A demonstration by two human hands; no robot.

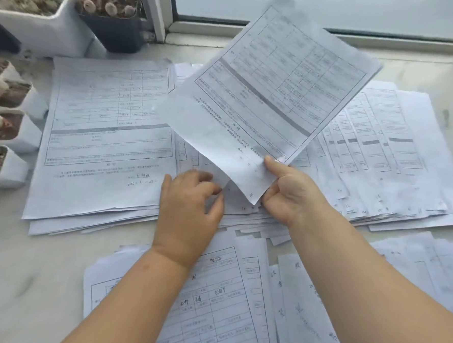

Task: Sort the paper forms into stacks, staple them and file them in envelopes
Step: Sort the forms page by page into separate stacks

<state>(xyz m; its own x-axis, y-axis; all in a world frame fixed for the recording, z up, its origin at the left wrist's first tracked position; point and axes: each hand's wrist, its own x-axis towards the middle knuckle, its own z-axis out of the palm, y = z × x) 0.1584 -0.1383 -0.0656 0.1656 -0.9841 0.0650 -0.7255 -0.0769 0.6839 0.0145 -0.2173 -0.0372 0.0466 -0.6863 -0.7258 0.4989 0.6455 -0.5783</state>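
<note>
Loose forms lie nearest. One lifted sheet is pinched by the right hand; the left hand, fingers curled, grips the corner beneath. The sheet is best matched to the far-left stack and laid squarely.

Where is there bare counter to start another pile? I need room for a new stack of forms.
Bare pale counter lies at the near left, bordered by the left paper stack above and the nearest paper pile to its right. A thinner strip runs below the window frame at the far right. The middle is crowded with overlapping white forms.
</note>
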